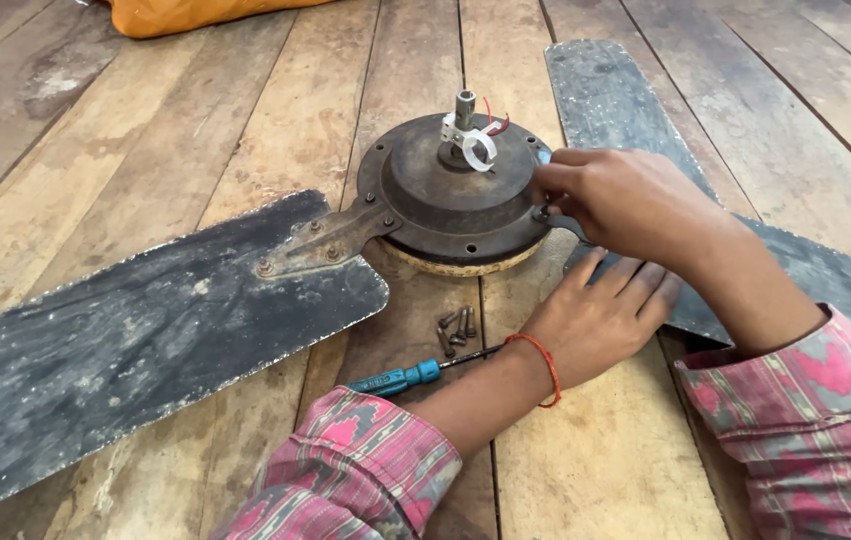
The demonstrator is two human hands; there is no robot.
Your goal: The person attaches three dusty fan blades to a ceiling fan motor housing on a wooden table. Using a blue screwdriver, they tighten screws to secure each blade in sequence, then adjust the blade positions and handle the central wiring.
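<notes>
**Hands at the rim of a dismantled ceiling fan**

A rusty ceiling fan motor (456,195) lies at the centre of a wooden plank surface (276,110), its short shaft pointing up with a white clip (473,140) and a red wire beside it. The right hand (626,200) is at the motor's 3 o'clock edge, fingers pinched together on something small at the rim; what it grips cannot be made out. The left hand (601,320) lies flat and open at 5 o'clock, pressing on a dark blade (806,270). Another worn blade (136,340) runs out toward 8 o'clock, bolted on by a metal bracket (331,238). A third blade (611,100) points to 1 o'clock. Loose screws (458,328) sit just below the motor at 6 o'clock, and a blue-handled screwdriver (401,378) lies near them, its shaft passing under the left wrist. An orange cloth (196,14) lies at 11 o'clock.
</notes>
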